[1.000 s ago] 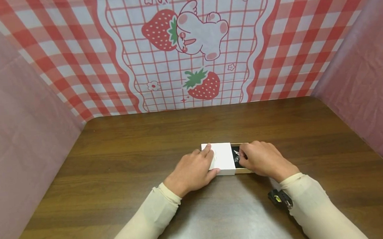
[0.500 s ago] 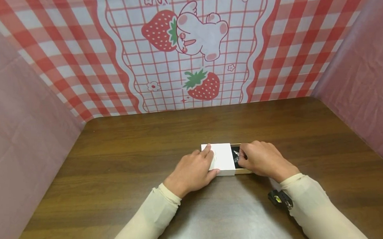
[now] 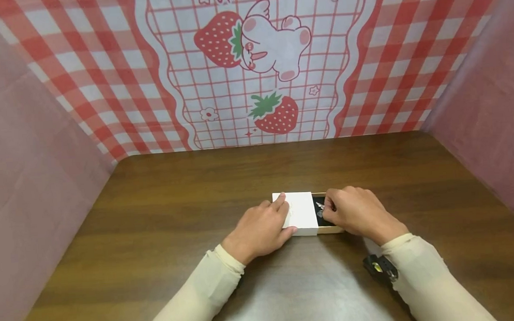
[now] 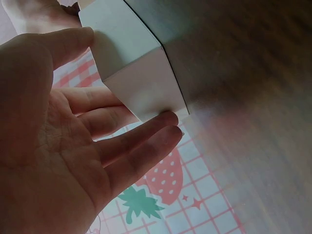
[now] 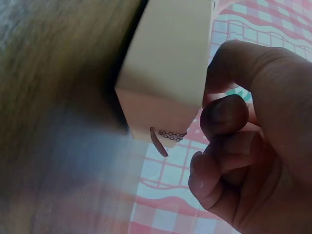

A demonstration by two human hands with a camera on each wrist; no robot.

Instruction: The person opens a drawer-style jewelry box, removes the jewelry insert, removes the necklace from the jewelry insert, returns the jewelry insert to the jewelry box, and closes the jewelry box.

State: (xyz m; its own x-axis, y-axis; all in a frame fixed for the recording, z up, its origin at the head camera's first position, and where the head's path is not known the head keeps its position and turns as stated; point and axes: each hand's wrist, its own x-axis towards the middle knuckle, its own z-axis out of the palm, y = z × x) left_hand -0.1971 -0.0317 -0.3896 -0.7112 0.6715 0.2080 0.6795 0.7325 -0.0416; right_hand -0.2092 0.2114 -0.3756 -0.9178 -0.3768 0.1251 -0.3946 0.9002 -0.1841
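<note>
A white sliding box (image 3: 301, 214) lies on the table, its tray (image 3: 330, 229) pulled partway out to the right. My left hand (image 3: 260, 228) holds the sleeve at its left end, thumb at the near side and fingers over the top. Against the tray's black lining shows a silver necklace (image 3: 319, 209), partly covered by my right hand (image 3: 357, 213), whose thumb and index finger pinch at it inside the tray. In the right wrist view, loops of its chain (image 5: 173, 135) and a ribbon tab (image 5: 158, 142) hang out at the tray's end. The pinched part is hidden behind the fingers.
The brown wooden table (image 3: 188, 183) runs back to a red-and-white checked cloth (image 3: 118, 90) with strawberry prints. Pink cloths (image 3: 35, 182) hang at both sides. A dark strap with a small device (image 3: 378, 266) sits at the right wrist.
The head view has shifted slightly. Both hands and the box stay nearly in place; a little more of the silver necklace shows beside the right fingertips.
</note>
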